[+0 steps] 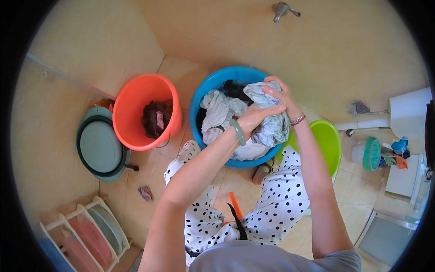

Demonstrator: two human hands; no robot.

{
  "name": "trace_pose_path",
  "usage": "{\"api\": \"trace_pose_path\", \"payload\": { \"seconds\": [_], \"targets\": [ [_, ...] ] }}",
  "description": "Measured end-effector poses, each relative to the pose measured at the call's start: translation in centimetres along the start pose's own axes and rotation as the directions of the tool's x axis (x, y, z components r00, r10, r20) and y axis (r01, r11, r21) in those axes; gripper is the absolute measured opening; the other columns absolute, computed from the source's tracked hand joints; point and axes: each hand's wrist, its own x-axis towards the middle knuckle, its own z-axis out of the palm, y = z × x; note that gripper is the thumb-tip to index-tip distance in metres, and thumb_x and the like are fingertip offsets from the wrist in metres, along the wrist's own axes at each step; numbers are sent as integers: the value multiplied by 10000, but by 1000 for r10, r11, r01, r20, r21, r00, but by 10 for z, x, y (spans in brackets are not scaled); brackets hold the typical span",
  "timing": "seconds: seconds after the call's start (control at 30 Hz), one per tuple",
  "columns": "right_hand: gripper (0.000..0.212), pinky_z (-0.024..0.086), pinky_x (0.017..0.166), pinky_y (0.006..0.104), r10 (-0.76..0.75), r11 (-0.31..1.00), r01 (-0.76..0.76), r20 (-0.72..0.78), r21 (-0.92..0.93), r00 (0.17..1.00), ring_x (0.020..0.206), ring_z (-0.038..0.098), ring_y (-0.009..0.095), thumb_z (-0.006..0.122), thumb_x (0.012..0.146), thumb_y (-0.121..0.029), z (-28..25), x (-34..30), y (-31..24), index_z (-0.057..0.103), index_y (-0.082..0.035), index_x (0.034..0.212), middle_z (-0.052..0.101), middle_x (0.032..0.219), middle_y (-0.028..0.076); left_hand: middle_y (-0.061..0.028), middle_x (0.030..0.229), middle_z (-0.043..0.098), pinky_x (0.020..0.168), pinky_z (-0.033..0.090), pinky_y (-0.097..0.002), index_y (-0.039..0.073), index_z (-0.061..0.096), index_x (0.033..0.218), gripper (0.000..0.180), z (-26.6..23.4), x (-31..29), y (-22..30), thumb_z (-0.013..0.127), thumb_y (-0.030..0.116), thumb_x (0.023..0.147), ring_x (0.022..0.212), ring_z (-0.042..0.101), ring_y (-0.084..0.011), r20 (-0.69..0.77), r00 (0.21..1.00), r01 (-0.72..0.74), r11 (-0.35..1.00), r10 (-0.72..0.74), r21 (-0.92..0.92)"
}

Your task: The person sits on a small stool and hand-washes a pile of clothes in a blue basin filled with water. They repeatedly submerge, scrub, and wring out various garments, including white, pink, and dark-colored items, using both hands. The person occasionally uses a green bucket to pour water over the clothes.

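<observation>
My left hand [259,119], with a green bangle at its wrist, closes on a bunched pale patterned cloth [273,129]. My right hand [283,96] grips the upper part of the same cloth, fingers curled over its far side. The cloth, probably a garment, is held above the right side of a blue basin [195,123]. Inside the basin lie a wet white cloth [217,113] and a black cloth [234,89], partly hidden by my hands. A thin stream of water appears to fall from the wall tap [282,10] into the basin.
An orange bucket [129,113] with dark cloth inside stands left of the basin; a green basin [328,140] is at the right. Folded grey-green basins [99,145] lean by the left wall. A small crumpled cloth [146,193] lies on the floor near a white rack [86,213].
</observation>
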Motion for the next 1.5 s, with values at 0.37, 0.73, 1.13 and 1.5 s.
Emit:
{"api": "trace_pose_path", "payload": {
  "seconds": [0.37, 0.73, 1.13, 1.5],
  "targets": [
    [498, 494, 779, 297, -55, 959, -87, 479, 268, 876, 857, 612, 182, 626, 867, -174, -16, 4, -20, 491, 11, 1309, 629, 923, 121, -77, 1043, 648, 868, 497, -303, 18, 604, 1109, 437, -2, 0, 2, 764, 211, 751, 973, 627, -176, 232, 935, 292, 954, -270, -69],
    [135, 419, 546, 238, -95, 995, 99, 104, -27, 990, 571, 524, 86, 494, 962, -123, 30, 1, -8, 582, -24, 985, 562, 634, 28, -104, 997, 660, 862, 473, -324, -17, 560, 1132, 613, -12, 8, -28, 773, 249, 622, 959, 627, -217, -136, 960, -121, 800, 245, 587],
    [534, 456, 878, 267, 98, 979, -101, 26, 176, 995, 1030, 575, 155, 580, 926, -347, 3, 15, 27, 439, -26, 1328, 605, 1181, 124, -143, 1178, 569, 941, 463, -371, -13, 332, 1304, 869, -32, 32, -38, 843, 110, 613, 1106, 560, -241, -321, 892, -284, 946, 320, 155],
    [300, 455, 813, 253, 63, 998, -51, -495, 39, 867, 873, 568, 105, 618, 807, -74, -90, -58, 63, 618, -11, 1100, 624, 951, 18, -72, 1171, 590, 852, 520, -392, 133, 477, 1294, 461, -7, 33, -6, 620, 91, 858, 1025, 606, -237, 78, 997, 7, 992, 3, -126]
  ]
}}
